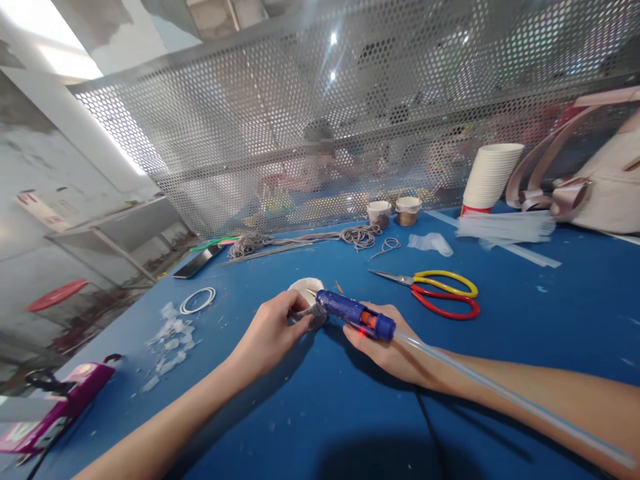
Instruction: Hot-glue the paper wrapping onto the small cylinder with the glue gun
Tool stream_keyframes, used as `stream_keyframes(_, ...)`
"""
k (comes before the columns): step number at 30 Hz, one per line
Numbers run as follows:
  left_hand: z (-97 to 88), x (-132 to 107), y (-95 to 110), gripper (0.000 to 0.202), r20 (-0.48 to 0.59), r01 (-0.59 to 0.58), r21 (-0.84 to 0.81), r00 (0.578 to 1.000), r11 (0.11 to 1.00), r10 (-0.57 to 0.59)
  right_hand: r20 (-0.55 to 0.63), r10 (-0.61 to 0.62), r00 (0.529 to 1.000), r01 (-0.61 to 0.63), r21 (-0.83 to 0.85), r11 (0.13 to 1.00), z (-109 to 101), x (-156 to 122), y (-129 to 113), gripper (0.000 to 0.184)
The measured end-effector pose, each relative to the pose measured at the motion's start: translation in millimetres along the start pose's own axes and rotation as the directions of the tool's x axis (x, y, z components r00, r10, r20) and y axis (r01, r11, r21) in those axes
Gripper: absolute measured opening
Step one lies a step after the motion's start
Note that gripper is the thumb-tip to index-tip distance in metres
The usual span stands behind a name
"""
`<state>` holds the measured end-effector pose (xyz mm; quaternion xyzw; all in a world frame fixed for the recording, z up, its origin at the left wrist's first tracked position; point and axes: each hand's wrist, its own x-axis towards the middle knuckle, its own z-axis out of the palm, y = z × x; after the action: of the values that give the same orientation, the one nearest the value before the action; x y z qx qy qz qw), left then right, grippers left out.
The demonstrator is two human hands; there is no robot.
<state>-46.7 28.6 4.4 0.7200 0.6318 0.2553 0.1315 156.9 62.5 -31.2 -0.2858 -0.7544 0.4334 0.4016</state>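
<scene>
On the blue bench (320,413), the right hand (385,347) clamps a glossy blue glue gun (356,315) whose nozzle meets the round white paper cup (306,291) gripped by the left hand (270,333), plastic-handled scissors (435,290) lying beyond the gun.

A big blue table (550,300) sits by a shiny metal wall full of tiny holes (300,120), with bright window light (55,40) up left.

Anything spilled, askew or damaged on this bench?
Clear scraps lie scattered on the blue table left of the left hand. The right hand holds a blue glue gun at a small white cup. Nothing looks damaged.
</scene>
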Motion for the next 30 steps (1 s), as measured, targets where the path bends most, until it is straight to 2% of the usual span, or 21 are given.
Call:
stream_keyframes(6,-3.4,0.1,0.7,0.013,0.024,-0.019,0.039,1.0,0.999,0.018,0.011,-0.01,1.0,0.01,-0.002,1.0,0.4,0.5,-1.3,0.02)
stream_keyframes(12,-2.7,-0.5,1.9,0.015,-0.029,-0.07,0.138,0.997,0.988,0.075,0.013,-0.009,1.0,0.009,0.003,1.0,0.9,0.0,1.5,0.019)
stream_keyframes(20,3.5,1.2,6.0,0.017,-0.086,-0.019,0.147,0.996,0.989,0.032,0.0,-0.036,0.999,0.036,0.026,0.999,3.0,0.5,3.8,0.017)
stream_keyframes(23,3.9,-0.2,4.5,0.017,-0.095,-0.033,0.15,0.994,0.988,0.048,-0.004,-0.035,0.999,0.035,0.043,0.998,3.7,0.7,3.5,0.019)
stream_keyframes(26,1.4,-2.7,2.8,0.017,-0.087,-0.05,0.125,0.994,0.991,0.061,-0.008,-0.015,1.0,0.016,0.054,0.998,2.2,1.0,-0.8,0.019)
stream_keyframes(30,-8.6,-4.1,4.6,0.026,-0.015,0.026,0.044,1.0,0.999,-0.026,-0.034,0.071,0.997,-0.067,0.119,0.991,-1.3,2.2,-6.4,0.019)
